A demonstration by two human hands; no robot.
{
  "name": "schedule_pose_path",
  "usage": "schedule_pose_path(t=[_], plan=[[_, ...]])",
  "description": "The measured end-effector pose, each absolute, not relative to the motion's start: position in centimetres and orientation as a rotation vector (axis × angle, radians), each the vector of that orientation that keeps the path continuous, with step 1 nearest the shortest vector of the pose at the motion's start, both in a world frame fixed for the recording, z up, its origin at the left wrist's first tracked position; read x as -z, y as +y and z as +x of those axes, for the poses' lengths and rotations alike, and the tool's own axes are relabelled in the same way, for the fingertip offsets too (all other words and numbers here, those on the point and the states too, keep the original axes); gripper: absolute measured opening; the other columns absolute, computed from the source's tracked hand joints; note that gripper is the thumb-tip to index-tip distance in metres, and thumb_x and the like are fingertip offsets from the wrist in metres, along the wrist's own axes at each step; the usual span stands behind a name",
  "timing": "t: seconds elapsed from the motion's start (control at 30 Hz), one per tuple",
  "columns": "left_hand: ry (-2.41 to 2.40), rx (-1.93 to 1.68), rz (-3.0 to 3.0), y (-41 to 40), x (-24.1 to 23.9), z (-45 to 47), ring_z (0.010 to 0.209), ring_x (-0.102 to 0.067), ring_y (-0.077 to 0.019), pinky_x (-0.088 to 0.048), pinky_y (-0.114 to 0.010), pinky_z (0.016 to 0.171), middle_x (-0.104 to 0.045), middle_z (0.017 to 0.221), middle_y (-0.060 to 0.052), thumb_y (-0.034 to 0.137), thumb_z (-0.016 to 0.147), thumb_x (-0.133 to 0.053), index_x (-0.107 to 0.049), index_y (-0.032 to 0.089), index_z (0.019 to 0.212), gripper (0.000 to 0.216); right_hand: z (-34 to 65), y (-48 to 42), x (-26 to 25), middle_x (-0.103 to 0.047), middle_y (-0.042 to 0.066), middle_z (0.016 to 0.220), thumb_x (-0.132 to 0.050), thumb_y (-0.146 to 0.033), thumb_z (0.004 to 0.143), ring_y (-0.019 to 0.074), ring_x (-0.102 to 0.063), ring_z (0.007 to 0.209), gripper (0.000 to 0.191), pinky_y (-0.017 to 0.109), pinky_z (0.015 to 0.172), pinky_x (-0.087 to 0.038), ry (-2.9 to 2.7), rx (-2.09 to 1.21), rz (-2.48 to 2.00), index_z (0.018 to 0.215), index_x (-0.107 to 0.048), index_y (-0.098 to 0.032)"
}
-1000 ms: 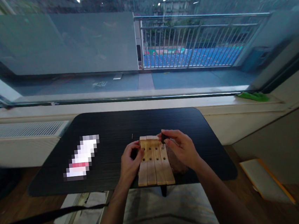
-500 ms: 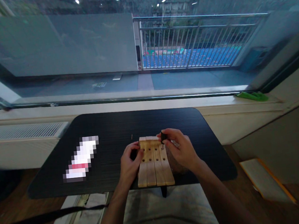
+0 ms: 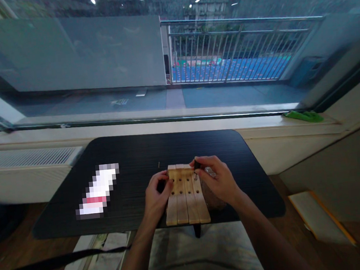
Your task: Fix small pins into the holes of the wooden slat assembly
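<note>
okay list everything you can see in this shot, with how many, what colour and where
wooden slats: four, pale wood with rows of holes, side by side at the table's near edge
small dark tool: one, black, pinched over the right slat's far end
table: one, black, below the window
blurred-out item: one, white and red, left on the table
green cloth: one, on the sill at right
flat board: one, pale with orange edge, on the floor at right
left hand: one, gripping the slats' left edge
right hand: one, holding the tool
</note>
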State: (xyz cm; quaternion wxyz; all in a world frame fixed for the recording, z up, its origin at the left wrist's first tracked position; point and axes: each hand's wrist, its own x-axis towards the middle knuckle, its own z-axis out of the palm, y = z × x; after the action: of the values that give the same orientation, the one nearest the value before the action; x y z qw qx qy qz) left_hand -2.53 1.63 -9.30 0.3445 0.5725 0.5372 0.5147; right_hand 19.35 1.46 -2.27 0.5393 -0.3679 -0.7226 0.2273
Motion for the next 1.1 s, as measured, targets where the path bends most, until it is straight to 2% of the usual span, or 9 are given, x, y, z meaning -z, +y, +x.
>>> schedule_pose_path(t=[0.13,0.33,0.57,0.93,1.1], plan=[[1.396,-1.338,1.472,1.69,9.18,-2.52,0.108,-0.066,-0.0276,-0.05,-0.044,0.099,-0.072,0.112,-0.012,0.041,0.077,-0.068,-0.064,0.021,0.084,0.022,19.48,1.29,2.1,-0.077,0.005,0.103,-0.06,-0.012,0.091,0.0178,-0.075,0.09,0.034,0.033,0.076,-0.061,-1.748,-0.521,-0.852,0.121,-0.064,-0.027],[1.404,-1.32,1.459,1.67,8.95,-2.47,0.109,-0.066,-0.0281,-0.049,-0.045,0.101,-0.072,0.113,-0.012,0.041,0.077,-0.068,-0.064,0.021,0.084,0.021,19.5,1.25,2.25,-0.076,0.006,0.115,-0.054,-0.01,0.094,0.0172,-0.074,0.099,0.038,0.034,0.084,-0.061,-1.745,-0.612,-0.822,0.126,-0.061,-0.029],[1.377,-1.327,1.448,1.69,9.14,-2.4,0.109,-0.066,-0.0284,-0.05,-0.044,0.099,-0.071,0.112,-0.013,0.042,0.077,-0.068,-0.064,0.021,0.084,0.022,19.67,1.36,2.62,-0.075,0.006,0.109,-0.056,-0.016,0.095,0.0183,-0.073,0.096,0.033,0.037,0.082,-0.061,-1.714,-0.681,-0.894,0.125,-0.063,-0.028],[1.39,-1.32,1.484,1.59,8.89,-2.56,0.11,-0.066,-0.0272,-0.049,-0.043,0.101,-0.071,0.114,-0.012,0.04,0.079,-0.068,-0.065,0.021,0.086,0.021,19.46,1.3,2.74,-0.074,0.003,0.107,-0.056,-0.016,0.097,0.0168,-0.073,0.1,0.032,0.035,0.085,-0.06,-1.661,-0.704,-0.833,0.126,-0.059,-0.03],[1.386,-1.327,1.478,1.6,8.91,-2.55,0.11,-0.066,-0.0271,-0.05,-0.044,0.101,-0.072,0.113,-0.012,0.039,0.079,-0.068,-0.065,0.021,0.085,0.019,19.48,1.41,2.86,-0.075,0.004,0.112,-0.055,-0.015,0.096,0.0171,-0.073,0.101,0.033,0.038,0.088,-0.061,-1.641,-0.721,-0.841,0.125,-0.06,-0.03]])
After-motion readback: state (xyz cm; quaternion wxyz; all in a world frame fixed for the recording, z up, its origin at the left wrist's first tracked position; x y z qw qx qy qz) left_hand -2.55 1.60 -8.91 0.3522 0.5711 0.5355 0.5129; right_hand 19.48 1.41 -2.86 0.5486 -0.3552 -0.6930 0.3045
